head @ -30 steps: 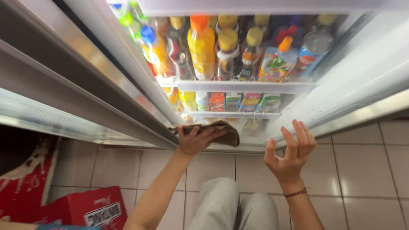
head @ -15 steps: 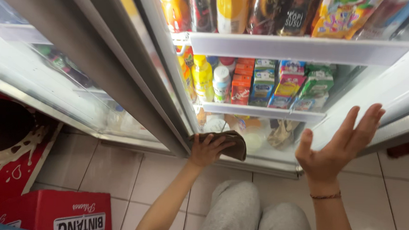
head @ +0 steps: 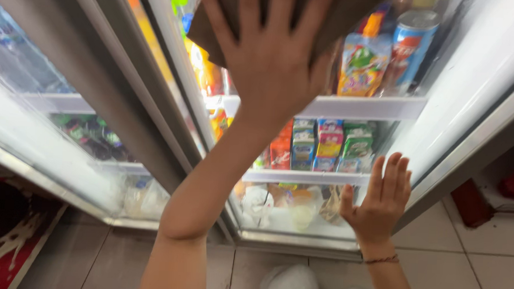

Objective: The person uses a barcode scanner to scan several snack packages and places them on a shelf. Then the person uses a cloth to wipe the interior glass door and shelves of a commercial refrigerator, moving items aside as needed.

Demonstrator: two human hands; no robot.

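Cloth's gone up the glass!
Our left hand (head: 269, 52) now presses the cloth (head: 343, 15) flat high on the door (head: 473, 96); right hand (head: 378, 205) stays spread, empty.

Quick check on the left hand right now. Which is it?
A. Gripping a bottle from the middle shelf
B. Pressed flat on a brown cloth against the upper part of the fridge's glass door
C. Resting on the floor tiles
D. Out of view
B: the left hand is spread flat over a brown cloth high on the glass door, while the right hand is open lower down, fingers spread, holding nothing.
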